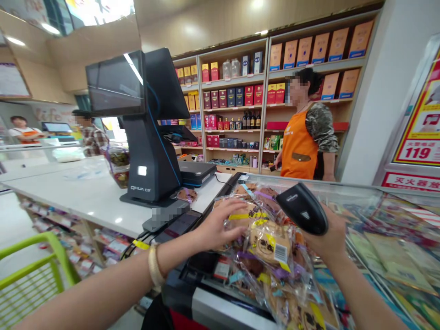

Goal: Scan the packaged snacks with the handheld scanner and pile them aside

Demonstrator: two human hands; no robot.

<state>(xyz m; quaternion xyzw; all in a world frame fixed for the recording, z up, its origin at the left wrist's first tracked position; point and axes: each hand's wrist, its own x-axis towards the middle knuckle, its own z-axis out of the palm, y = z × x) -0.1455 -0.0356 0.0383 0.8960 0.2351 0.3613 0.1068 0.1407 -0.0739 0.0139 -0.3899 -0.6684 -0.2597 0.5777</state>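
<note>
My left hand, with a bracelet at the wrist, lies over the pile of clear-wrapped snack packets, its fingers spread and touching the wrapping. Just right of those fingers is one packet of round, flat baked goods with a white barcode label facing up. My right hand is closed around a black handheld barcode scanner, held above the right side of the pile. The scanner's body hides part of that hand. More wrapped packets with yellow, purple and blue strips spill toward me.
A black checkout terminal stands on the white counter, with a jar-like container behind it. A green basket is at left. Bagged goods lie at right. A person in an orange apron stands before stocked shelves.
</note>
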